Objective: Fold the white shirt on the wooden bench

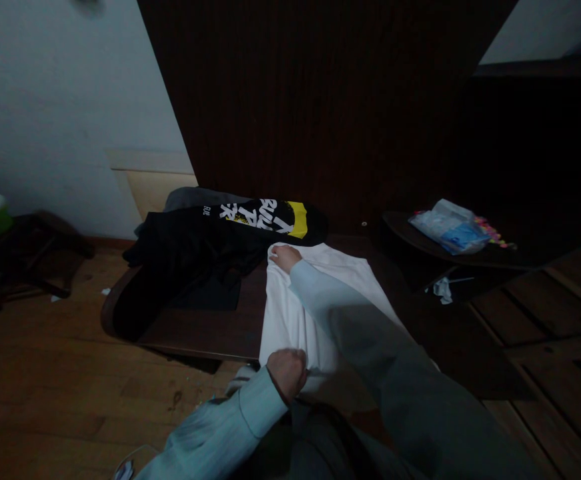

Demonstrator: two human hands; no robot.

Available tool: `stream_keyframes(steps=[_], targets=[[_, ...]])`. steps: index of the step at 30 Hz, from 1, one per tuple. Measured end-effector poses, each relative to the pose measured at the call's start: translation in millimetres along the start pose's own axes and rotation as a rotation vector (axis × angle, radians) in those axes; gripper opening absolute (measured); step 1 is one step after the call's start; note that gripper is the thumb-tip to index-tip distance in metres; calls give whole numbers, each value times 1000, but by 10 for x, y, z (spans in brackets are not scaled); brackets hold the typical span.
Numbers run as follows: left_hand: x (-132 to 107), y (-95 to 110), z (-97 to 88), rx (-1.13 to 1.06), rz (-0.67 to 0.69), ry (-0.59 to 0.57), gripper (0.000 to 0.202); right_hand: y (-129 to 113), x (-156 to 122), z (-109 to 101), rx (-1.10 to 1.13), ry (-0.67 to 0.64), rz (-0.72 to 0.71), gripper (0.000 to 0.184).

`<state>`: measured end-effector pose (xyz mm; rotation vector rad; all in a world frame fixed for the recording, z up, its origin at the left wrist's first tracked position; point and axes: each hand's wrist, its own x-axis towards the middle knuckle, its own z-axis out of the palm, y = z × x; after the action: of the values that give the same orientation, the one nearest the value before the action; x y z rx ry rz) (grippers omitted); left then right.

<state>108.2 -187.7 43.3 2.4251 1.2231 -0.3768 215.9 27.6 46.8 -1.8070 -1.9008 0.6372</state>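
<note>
The white garment (290,313) lies on the dark tabletop (195,327), its long axis running from the near edge away from the person. Both hands grip it: the left hand (286,373) is fisted on the near end, and the right hand (285,257) pinches the far corner beside the black clothes (210,240).

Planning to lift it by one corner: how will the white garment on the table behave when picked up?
Probably floppy: the white garment droops over the table edge near the left hand. Likely light, since the right hand seems to hold its far corner with fingers alone. It should slide rather than roll, lying flat on smooth wood.
</note>
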Motion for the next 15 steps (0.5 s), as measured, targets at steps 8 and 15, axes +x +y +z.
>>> stream_keyframes(steps=[8,15], targets=[[25,24,2,-16,-13,-15,25,112,266,-98,215,63,39,26],[-105,-123,-102,15,128,70,34,278,170,-239,308,68,44,20]])
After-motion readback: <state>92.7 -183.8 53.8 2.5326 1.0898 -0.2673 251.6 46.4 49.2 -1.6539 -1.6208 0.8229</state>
